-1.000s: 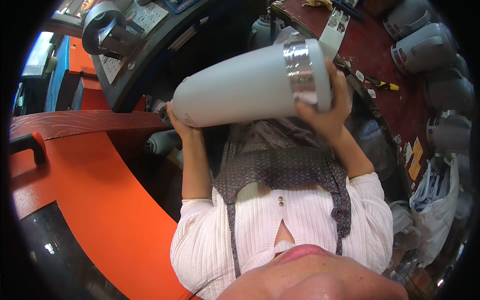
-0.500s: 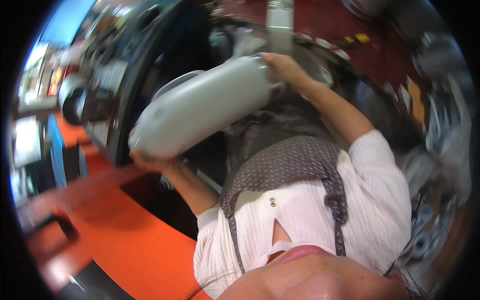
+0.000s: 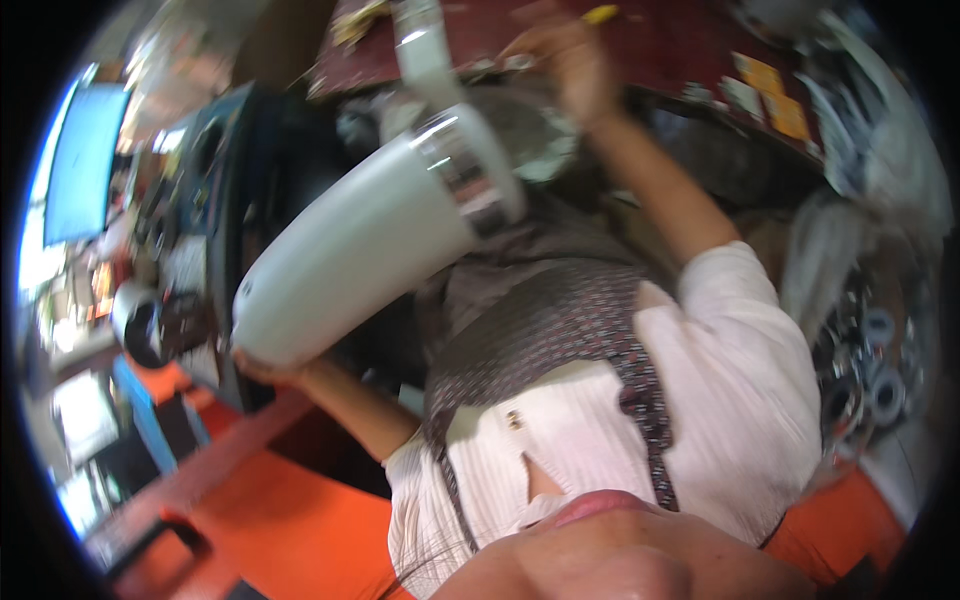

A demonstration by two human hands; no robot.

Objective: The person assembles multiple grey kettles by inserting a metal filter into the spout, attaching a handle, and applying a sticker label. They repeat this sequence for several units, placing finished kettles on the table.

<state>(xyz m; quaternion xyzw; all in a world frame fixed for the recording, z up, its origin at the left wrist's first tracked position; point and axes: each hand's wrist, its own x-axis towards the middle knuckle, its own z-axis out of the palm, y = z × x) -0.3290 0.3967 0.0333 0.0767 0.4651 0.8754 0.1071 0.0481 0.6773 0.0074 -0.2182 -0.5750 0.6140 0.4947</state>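
Left hand (image 3: 272, 372) held a grey vacuum flask (image 3: 350, 255) by its base; flask was tilted before the apron (image 3: 540, 330), silver-banded end toward the dark-red table (image 3: 680, 45); right hand (image 3: 578, 72) apart, blurred, couldn't tell finger spread.

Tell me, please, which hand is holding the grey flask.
The left hand, under the flask's end opposite the shiny band; the right hand is apart from the flask.

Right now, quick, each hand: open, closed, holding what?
Left hand: holding the flask.
Right hand: apart from it; too blurred to tell open or closed.
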